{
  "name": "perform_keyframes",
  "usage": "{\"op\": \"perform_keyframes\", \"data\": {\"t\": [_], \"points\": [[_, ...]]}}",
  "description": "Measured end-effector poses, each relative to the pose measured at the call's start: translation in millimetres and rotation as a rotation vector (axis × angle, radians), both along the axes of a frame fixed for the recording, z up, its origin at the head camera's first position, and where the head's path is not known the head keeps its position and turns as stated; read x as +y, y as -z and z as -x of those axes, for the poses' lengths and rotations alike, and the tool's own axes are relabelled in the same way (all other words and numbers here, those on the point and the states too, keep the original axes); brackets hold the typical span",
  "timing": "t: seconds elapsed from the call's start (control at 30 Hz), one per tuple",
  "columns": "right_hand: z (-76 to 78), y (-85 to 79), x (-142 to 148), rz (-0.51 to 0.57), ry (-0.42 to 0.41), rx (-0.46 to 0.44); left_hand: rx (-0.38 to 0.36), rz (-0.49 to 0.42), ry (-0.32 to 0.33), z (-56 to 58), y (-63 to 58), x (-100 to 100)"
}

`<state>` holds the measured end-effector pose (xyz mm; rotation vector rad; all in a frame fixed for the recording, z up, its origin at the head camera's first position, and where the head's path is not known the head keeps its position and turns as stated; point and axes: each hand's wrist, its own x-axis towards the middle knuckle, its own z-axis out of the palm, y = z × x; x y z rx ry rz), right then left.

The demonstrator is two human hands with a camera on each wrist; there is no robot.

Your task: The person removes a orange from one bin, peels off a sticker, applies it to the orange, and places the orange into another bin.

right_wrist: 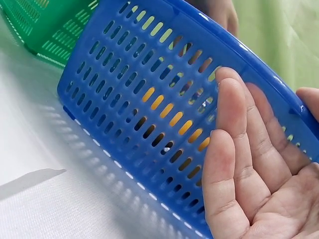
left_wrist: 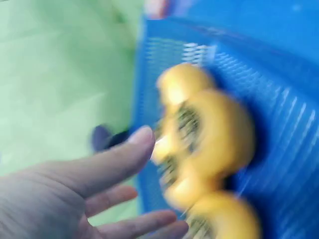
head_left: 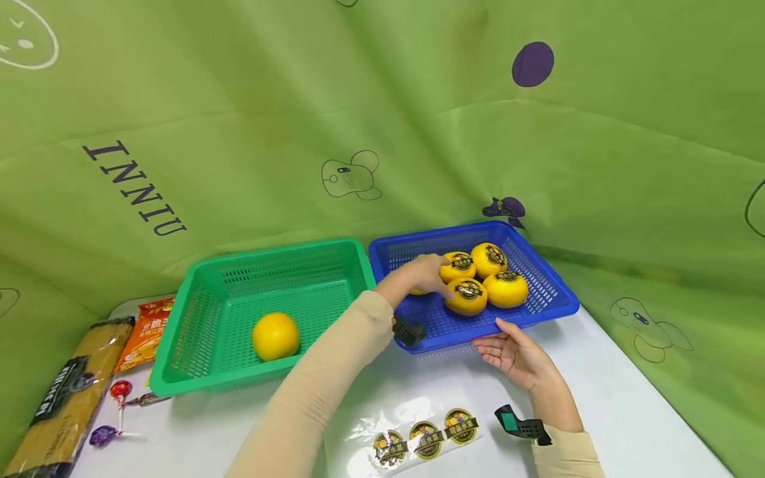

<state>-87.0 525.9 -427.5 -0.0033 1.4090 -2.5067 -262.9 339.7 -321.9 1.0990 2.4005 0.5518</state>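
My left hand [head_left: 429,274] reaches over the blue basket [head_left: 540,292]. Its fingers are spread beside a stickered yellow fruit [head_left: 466,304], and no fruit is in its grasp. The left wrist view is blurred, but the thumb and fingers of that hand [left_wrist: 94,194] show apart, next to several yellow fruits [left_wrist: 217,134]. At the basket's front, my right hand [head_left: 516,355] holds the rim, thumb over the top and fingers along the outer wall, as the right wrist view shows this hand [right_wrist: 264,169]. Several fruits in the basket carry black-and-gold round stickers; one is partly hidden behind the left hand.
A green basket [head_left: 203,384] on the left holds one yellow fruit [head_left: 275,336] with no sticker showing. Near the front lies a clear sheet with round stickers [head_left: 425,439]. Lollipops [head_left: 104,435], an orange packet [head_left: 143,335] and a brown pack [head_left: 68,398] lie far left. Green cloth [head_left: 251,133] hangs behind.
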Motion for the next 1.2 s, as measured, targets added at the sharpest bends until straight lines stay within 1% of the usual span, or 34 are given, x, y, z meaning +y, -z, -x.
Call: {"op": "perform_keyframes", "data": {"t": [0.07, 0.13, 0.2, 0.27, 0.3, 0.37, 0.43, 0.5, 0.53, 0.6, 0.67, 0.7, 0.77, 0.8, 0.87, 0.93, 0.97, 1.03, 1.07, 1.1, 1.13, 1.17, 1.2], "points": [[2.1, -0.2, 3, 0.008, -0.01, 0.002, 0.007, -0.053, 0.017, 9.6, -12.6, -26], [3.7, -0.2, 7, 0.019, -0.023, 0.007, -0.013, -0.11, 0.031, 20.2, -22.5, -60], [4.6, 0.0, 12, 0.035, -0.038, 0.01, -0.052, -0.171, 0.033, 32.0, -25.5, -102], [4.1, -0.1, 17, 0.054, -0.052, 0.018, -0.094, -0.194, 0.001, 42.4, -24.8, -146], [3.7, 0.2, 20, 0.065, -0.059, 0.022, -0.111, -0.192, -0.02, 47.8, -22.6, -168], [2.1, 0.2, 27, 0.092, -0.076, 0.026, -0.146, -0.175, -0.059, 58.1, -13.8, -208], [-0.8, -0.1, 35, 0.121, -0.096, 0.03, -0.204, -0.157, -0.089, 66.3, -0.2, -239], [-4.5, 0.7, 45, 0.157, -0.121, 0.03, -0.264, -0.147, -0.097, 71.2, 16.4, -260], [-6.5, 1.1, 50, 0.175, -0.136, 0.032, -0.3, -0.147, -0.095, 72.0, 24.5, -266], [-10.0, 3.1, 58, 0.213, -0.165, 0.032, -0.374, -0.153, -0.079, 71.8, 38.9, -272], [-12.3, 5.5, 65, 0.243, -0.195, 0.033, -0.427, -0.155, -0.068, 69.2, 48.1, -271], [-13.1, 6.5, 68, 0.253, -0.208, 0.036, -0.45, -0.157, -0.061, 67.6, 50.6, -269], [-13.6, 8.2, 71, 0.26, -0.244, 0.05, -0.463, -0.149, -0.055, 64.4, 52.2, -266], [-13.6, 8.8, 72, 0.258, -0.266, 0.061, -0.463, -0.145, -0.065, 62.4, 51.2, -264], [-14.4, 8.7, 72, 0.235, -0.323, 0.089, -0.422, -0.134, -0.067, 57.8, 46.7, -261], [-16.8, 7.2, 70, 0.19, -0.392, 0.124, -0.345, -0.144, -0.071, 49.2, 38.6, -258], [-18.6, 5.7, 68, 0.162, -0.424, 0.146, -0.299, -0.168, -0.078, 42.7, 34.0, -257], [-22.4, 1.7, 64, 0.088, -0.48, 0.182, -0.219, -0.255, -0.102, 24.2, 24.5, -256], [-24.3, -1.4, 61, 0.055, -0.498, 0.201, -0.187, -0.314, -0.122, 12.4, 20.5, -257], [-25.7, -4.7, 57, 0.027, -0.508, 0.227, -0.176, -0.381, -0.139, -1.1, 16.9, -258], [-26.5, -8.8, 53, 0.009, -0.517, 0.248, -0.188, -0.458, -0.147, -15.1, 14.9, -259], [-26.5, -14.0, 48, -0.012, -0.526, 0.266, -0.215, -0.534, -0.141, -28.6, 15.2, -260], [-24.9, -19.9, 43, -0.046, -0.541, 0.306, -0.259, -0.604, -0.125, -41.8, 17.4, -262]]}}
